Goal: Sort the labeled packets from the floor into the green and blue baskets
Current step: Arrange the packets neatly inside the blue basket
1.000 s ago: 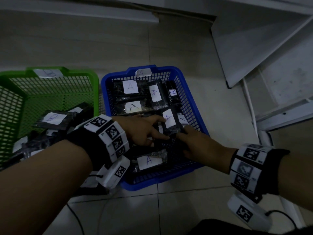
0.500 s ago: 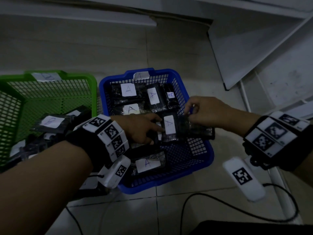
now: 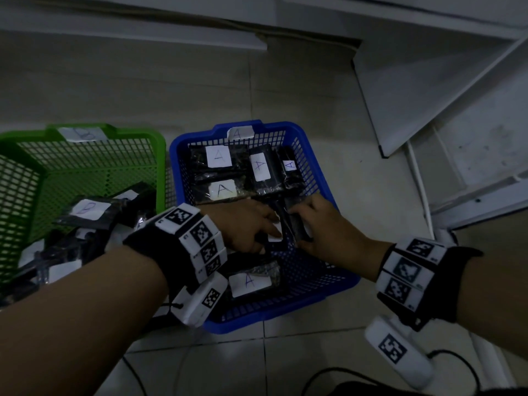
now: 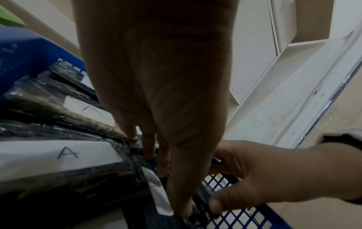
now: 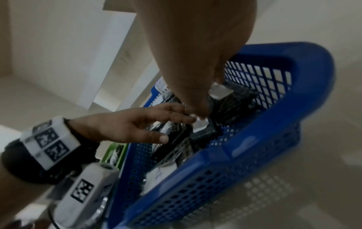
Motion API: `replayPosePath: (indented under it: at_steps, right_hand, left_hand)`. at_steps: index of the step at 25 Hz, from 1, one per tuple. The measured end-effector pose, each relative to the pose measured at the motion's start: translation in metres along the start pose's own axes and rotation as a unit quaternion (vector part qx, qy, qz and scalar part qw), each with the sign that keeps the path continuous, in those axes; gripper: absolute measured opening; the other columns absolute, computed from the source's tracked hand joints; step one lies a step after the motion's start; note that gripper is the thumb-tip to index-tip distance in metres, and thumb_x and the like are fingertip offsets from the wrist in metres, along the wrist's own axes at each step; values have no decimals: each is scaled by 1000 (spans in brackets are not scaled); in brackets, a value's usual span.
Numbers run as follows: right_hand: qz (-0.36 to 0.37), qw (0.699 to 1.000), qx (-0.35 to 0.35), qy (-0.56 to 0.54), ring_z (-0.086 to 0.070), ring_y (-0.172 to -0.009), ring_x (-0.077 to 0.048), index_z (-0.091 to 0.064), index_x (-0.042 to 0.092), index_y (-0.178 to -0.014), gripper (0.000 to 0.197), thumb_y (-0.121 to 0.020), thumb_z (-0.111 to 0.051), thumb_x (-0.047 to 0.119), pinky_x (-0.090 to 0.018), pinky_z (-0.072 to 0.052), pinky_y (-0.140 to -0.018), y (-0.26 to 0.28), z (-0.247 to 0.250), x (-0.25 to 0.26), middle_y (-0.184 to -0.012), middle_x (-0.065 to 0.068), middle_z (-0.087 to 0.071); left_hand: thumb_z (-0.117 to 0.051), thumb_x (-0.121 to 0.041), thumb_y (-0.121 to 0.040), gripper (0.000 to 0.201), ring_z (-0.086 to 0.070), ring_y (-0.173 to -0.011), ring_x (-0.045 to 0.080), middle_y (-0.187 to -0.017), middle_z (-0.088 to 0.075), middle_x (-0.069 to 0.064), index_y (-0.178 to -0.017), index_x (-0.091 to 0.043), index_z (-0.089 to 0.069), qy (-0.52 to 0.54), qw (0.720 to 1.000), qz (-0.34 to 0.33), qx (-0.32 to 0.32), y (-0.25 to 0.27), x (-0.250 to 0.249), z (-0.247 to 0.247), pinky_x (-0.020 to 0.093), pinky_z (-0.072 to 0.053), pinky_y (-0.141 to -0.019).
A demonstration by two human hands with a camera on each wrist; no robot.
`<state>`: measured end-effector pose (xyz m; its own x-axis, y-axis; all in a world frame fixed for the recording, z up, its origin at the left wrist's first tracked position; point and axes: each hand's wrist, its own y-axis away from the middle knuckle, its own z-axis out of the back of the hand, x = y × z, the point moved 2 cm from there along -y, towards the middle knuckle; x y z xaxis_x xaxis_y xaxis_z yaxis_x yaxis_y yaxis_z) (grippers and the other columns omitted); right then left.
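Observation:
The blue basket [image 3: 345, 284], tagged A, holds several black packets with white A labels [image 3: 218, 157]. Left of it, the green basket [image 3: 160, 144], tagged B, holds several packets, one labeled B [image 3: 88, 210]. Both hands are inside the blue basket at its middle. My left hand [image 3: 254, 227] lies with straight fingers [image 4: 176, 193] touching a labeled packet [image 3: 275, 237]. My right hand [image 3: 317, 227] grips a black packet [image 3: 298, 228] with curled fingers and thumb, right beside the left fingertips. The label of the held packet is hidden.
White panels [image 3: 428, 95] lean at the upper right, with a white rail [image 3: 420, 178] below them. A black cable [image 3: 328, 375] loops over the tiled floor near the bottom edge. Bare tiles [image 3: 143, 90] lie beyond the baskets.
Half a second ago my right hand held a packet up at the basket's right rim. It has now come back down into the basket beside the left hand, which barely moved.

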<state>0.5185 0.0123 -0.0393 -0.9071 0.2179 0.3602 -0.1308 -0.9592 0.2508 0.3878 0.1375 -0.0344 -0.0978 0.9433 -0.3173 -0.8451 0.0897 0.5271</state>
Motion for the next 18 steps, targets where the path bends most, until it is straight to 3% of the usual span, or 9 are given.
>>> replayPosePath:
  at_steps: [5,8,11,15,18]
  right_hand:
    - [32,994,70,72,-37,-123,-29,-37,23,-139,78,-72,-77,32,-41,-42,-100,-6,1,3,-137,-7,-34]
    - [51,990,81,105,-39,-121,-34,-34,25,-142,77,-76,-73,22,-42,-45,-93,-6,1,2,-143,-10,-29]
    - [66,980,62,178,-42,-118,-38,-36,21,-139,70,-78,-69,11,-44,-52,-83,-9,0,-1,-145,-18,-28]
    - [78,967,65,236,-48,-116,-42,-47,15,-131,70,-68,-77,11,-43,-54,-82,-13,-7,-6,-142,-23,-39]
    - [76,979,64,180,-45,-121,-40,-50,13,-125,63,-69,-79,17,-43,-52,-84,-11,-2,-4,-145,-19,-35]
  left_hand:
    - [-48,-45,-92,53,-13,-143,22,-155,-20,-3,-143,-36,-35,-28,999,36,16,-4,1,-7,46,-2,-119]
    - [-51,-43,-90,41,-22,-136,25,-143,-32,0,-130,-34,-52,-15,998,55,-30,0,5,-6,43,-4,-119]
    - [-46,-41,-93,31,-26,-130,25,-136,-36,-2,-121,-34,-59,-17,998,48,-33,3,6,-7,37,-10,-115]
    - [-42,-40,-96,33,-19,-134,23,-144,-27,-6,-127,-39,-54,-45,998,45,4,2,8,-9,38,0,-117]
    - [-40,-43,-96,41,-14,-139,24,-151,-19,-6,-138,-42,-40,-82,995,48,36,1,9,-11,41,5,-119]
